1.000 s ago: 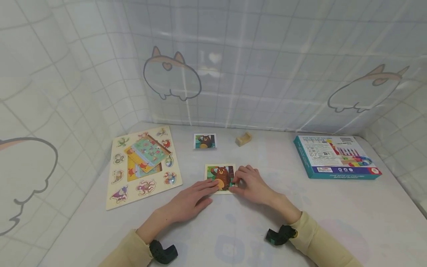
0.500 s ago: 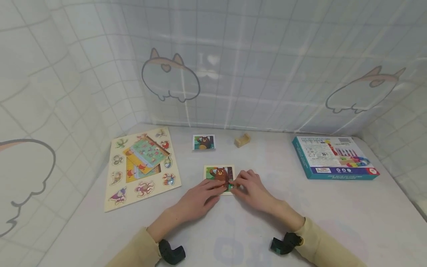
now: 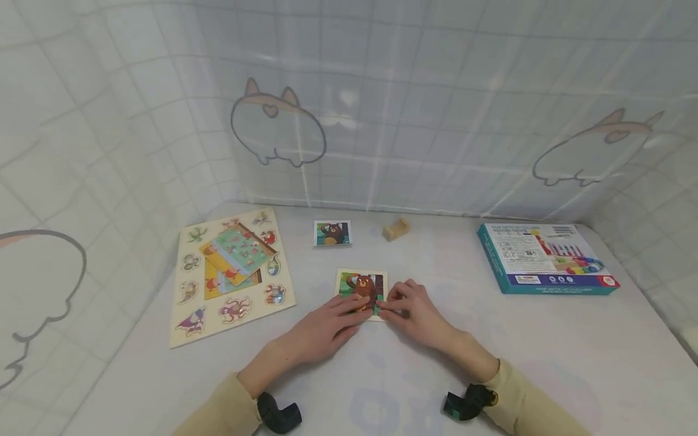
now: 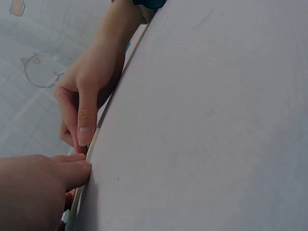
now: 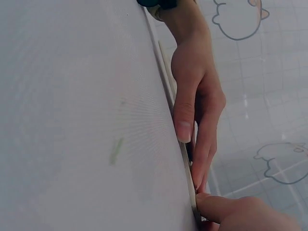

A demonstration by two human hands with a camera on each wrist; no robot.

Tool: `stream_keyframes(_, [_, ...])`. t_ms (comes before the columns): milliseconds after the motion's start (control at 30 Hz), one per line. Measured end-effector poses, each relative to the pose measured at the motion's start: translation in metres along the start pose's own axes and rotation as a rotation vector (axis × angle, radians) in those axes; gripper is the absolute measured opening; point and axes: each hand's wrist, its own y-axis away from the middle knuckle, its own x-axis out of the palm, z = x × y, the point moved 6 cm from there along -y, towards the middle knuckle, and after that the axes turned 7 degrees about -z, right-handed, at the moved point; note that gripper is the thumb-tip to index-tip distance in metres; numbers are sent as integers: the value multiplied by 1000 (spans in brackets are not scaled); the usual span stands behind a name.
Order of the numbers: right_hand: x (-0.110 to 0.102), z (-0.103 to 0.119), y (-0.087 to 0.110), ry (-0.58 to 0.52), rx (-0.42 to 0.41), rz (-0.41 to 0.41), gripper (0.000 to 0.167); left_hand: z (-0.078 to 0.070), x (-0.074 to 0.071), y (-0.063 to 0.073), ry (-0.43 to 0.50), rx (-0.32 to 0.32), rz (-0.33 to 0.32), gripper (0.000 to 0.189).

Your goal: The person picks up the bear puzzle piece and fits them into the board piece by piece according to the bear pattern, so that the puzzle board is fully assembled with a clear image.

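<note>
A small square bear puzzle [image 3: 346, 280] with a pale wooden frame lies on the table in the head view. Across its lower part rests my left hand [image 3: 325, 329], the fingers fairly straight over the bear's body. At the lower right corner, my right hand [image 3: 417, 313] has its fingers curled, with thumb and forefinger pinching at the puzzle's edge. The fingertips of both hands almost meet there. From the side, the left wrist view shows the right thumb [image 4: 84, 135] at the board's thin edge. The fingers hide the bottom of the picture.
Behind the puzzle lie a matching bear picture card [image 3: 332, 233] and a little wooden block [image 3: 395, 229]. A large sea-animal puzzle board [image 3: 231, 321] with colourful cards [image 3: 240, 251] on it is at left. A teal-edged toy box [image 3: 548, 257] is at right.
My left fingers have slid right across the bear toward the right hand, uncovering the puzzle's left side. The puzzle has shifted slightly right. My right hand stays at its right edge.
</note>
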Motion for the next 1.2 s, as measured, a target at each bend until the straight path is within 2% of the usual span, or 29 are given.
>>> stream_keyframes(167, [3, -1, 4, 5, -23, -5, 21, 1, 4, 2, -14, -12, 32, 47])
stream_keyframes(367, [3, -2, 3, 18, -57, -44, 20, 1, 6, 3, -57, 2, 32, 48])
stream_keyframes(733, [8, -1, 1, 11, -23, -2, 20, 3, 5, 8, -53, -7, 23, 48])
stream_keyframes(933, [5, 0, -1, 9, -25, -23, 20, 3, 4, 7, -44, -2, -12, 48])
stream_keyframes(1200, [-5, 4, -2, 71, -36, -36, 22, 5, 0, 5, 57, -38, -107, 48])
